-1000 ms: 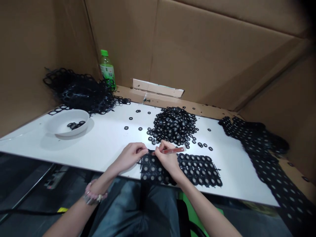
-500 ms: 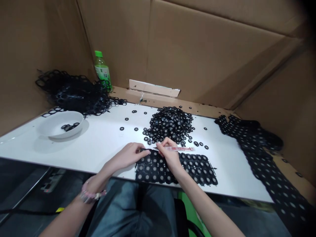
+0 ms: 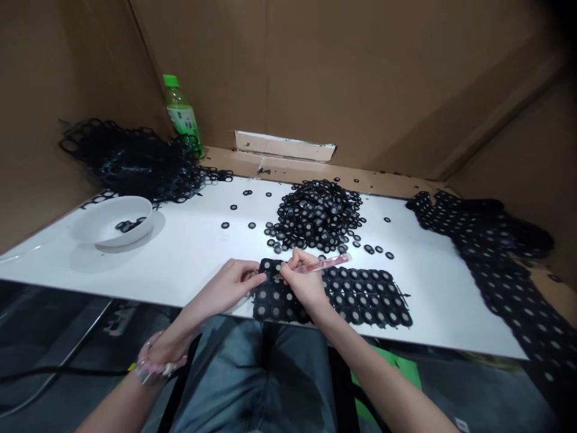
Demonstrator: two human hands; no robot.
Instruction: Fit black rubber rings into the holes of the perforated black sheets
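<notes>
The right hand (image 3: 306, 284) pinches a red tool (image 3: 327, 263) tight in its fingers. The left hand (image 3: 229, 287) is loose, its fingertips (image 3: 261, 278) on a black sheet of rings (image 3: 342, 297) at the front of the white table (image 3: 189, 255). A white bowl (image 3: 108, 221) holds a few black rings (image 3: 128, 225).

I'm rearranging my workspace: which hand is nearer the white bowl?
Left. The left hand is nearer, to the right of the white bowl; the right hand lies farther right, beyond the left hand.
</notes>
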